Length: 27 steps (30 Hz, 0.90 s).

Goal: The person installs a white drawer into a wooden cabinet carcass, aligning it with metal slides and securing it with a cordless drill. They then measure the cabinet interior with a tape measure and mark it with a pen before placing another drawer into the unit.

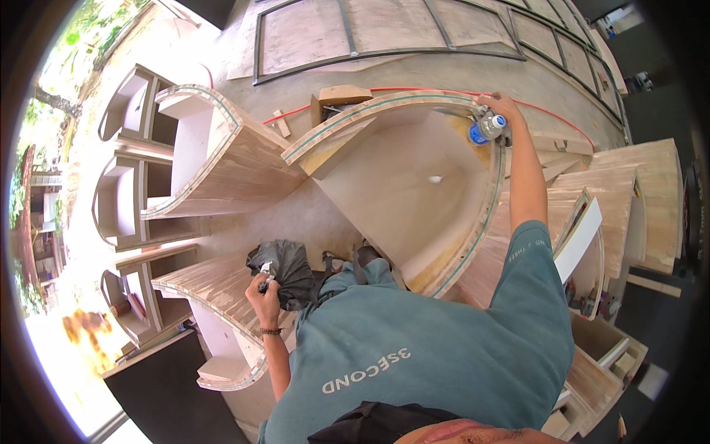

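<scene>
My left hand (265, 302) is closed, with a small silver-white object (267, 269) at its fingertips; its kind is unclear. Right against those fingers is a crumpled black plastic bag (285, 270), in front of my legs. My right arm stretches forward, and the right hand (500, 106) is bent over the far rim of a large curved wooden panel (414, 185). Close under its fingers a clear plastic bottle (486, 130) with a blue label lies tilted, beside grey parts. What exactly those fingers grip is hidden. A green line runs along the panel's edge.
Another curved wooden piece (237, 159) stands to the left, with open box units (122, 200) behind it. A red hose (421, 90) crosses the floor beyond the panel. Dark metal frames (392, 53) lie at the far side. More wooden parts (643, 200) stand at the right.
</scene>
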Tool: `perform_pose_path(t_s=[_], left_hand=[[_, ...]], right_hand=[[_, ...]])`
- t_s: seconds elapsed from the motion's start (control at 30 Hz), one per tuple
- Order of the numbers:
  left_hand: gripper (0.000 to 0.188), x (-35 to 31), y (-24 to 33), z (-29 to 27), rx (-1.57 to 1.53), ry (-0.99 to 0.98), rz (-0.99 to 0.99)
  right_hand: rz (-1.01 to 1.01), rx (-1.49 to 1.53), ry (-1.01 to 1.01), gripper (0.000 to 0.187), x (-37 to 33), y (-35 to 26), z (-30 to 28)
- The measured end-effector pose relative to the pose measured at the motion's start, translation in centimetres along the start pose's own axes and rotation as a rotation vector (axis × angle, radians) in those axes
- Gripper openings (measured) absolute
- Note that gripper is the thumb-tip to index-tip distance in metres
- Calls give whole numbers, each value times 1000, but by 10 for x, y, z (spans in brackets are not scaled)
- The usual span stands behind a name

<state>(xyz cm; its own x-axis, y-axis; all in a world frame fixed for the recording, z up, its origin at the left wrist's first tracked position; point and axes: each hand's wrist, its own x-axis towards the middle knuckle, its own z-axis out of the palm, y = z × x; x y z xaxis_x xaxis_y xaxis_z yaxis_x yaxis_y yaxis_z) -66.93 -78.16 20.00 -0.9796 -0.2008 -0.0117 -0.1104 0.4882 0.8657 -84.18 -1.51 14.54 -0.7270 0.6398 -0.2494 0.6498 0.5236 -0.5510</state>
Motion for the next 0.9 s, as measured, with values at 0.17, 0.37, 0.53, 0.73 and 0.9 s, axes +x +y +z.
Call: perform_pose_path(t_s=[0.17,0.37,0.53,0.73,0.9], left_hand=[[19,-3,11,-9,87,-47,-36],[20,-12,6,-13,106,51,-42],[21,0,-6,-15,79,27,-75],[20,39,-8,-14,-6,31,-79],[20,89,-24,-16,23,-25,-106]], right_hand=[[-94,-271,-140,70,31,8,5],[-93,-368,-58,57,18,-22,-14],[-298,-283,275,60,5,-76,-44],[-539,103,181,64,-59,-221,-28],[-587,293,41,66,-42,-286,73]])
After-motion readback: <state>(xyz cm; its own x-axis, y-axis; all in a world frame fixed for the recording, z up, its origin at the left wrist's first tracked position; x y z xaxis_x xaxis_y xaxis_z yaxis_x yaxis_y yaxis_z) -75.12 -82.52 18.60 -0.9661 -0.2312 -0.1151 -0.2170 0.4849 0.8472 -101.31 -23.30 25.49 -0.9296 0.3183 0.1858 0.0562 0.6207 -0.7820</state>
